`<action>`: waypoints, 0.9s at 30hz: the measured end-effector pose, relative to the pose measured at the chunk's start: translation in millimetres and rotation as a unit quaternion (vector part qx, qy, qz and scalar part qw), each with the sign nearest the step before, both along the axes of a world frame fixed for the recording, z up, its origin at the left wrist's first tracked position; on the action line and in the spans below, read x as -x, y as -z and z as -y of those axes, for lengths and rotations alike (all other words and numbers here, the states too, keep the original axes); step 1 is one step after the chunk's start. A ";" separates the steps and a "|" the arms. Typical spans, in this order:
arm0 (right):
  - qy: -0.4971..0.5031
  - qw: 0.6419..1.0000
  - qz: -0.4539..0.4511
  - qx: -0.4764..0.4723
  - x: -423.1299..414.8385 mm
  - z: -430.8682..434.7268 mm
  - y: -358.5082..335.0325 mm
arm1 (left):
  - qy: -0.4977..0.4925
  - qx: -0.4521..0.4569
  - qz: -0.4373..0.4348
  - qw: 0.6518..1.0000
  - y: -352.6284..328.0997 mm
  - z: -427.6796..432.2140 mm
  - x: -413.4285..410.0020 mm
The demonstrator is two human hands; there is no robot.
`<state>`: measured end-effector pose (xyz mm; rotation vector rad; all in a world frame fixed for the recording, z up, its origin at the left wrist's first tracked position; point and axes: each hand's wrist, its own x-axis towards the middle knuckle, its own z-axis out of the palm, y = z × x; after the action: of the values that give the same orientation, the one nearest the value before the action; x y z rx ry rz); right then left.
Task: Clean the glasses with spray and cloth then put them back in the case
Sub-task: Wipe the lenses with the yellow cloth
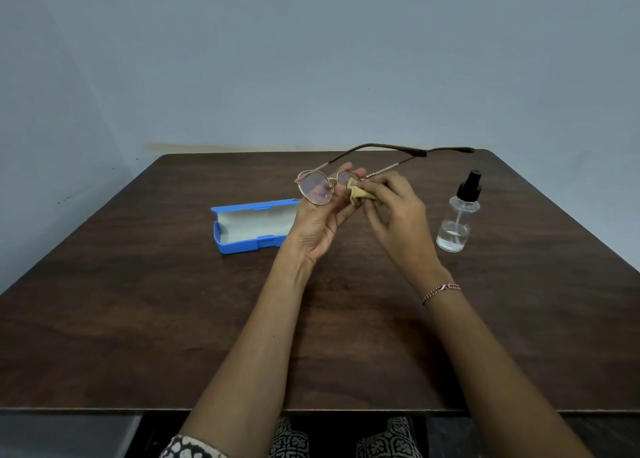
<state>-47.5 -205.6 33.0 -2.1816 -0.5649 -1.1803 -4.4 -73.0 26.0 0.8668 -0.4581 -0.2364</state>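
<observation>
Right now the left hand (318, 215) is up off the counter (173, 319), palm toward the camera, fingers curled round the frame of the glasses (315, 189), gripping near the bridge. The right hand (394, 211) pinches a small tan cloth (358, 194), bunched btw thumb & fingertips and pressed on the lens nearest it. The other lens is bare & faces the camera. Both temple arms are unfolded and point away toward the wall (311, 59). A thin braided bracelet (441, 292) sits on the right wrist.

The blue case (249, 225) lies open on the counter, pale lining up, lid hinged back on the far side. Glasses are held in the air just to the right of the case and above it, not in it. The left hand overlaps the case's right end in view; can't tell if they touch. The cloth is right of the case, just beyond the glasses. The spray bottle (457, 222) stands upright well to the right of the case, past both hands: clear body, black pump top, a little liquid at the bottom.
</observation>
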 end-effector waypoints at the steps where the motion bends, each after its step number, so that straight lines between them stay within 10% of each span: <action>1: 0.007 1.000 -0.002 -0.004 0.0 -0.3 0.6 | 0.004 -0.004 0.001 1.000 -0.1 0.5 0.7; 27: 0.055 0.998 -0.030 -0.018 6.1 -5.6 -3.0 | 0.017 -0.097 0.036 0.995 0.7 -3.5 1.9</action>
<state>-53.5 -200.0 35.9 -2.2332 -0.3995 -1.1690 -6.3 -69.6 25.3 1.0608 -0.5223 -0.2844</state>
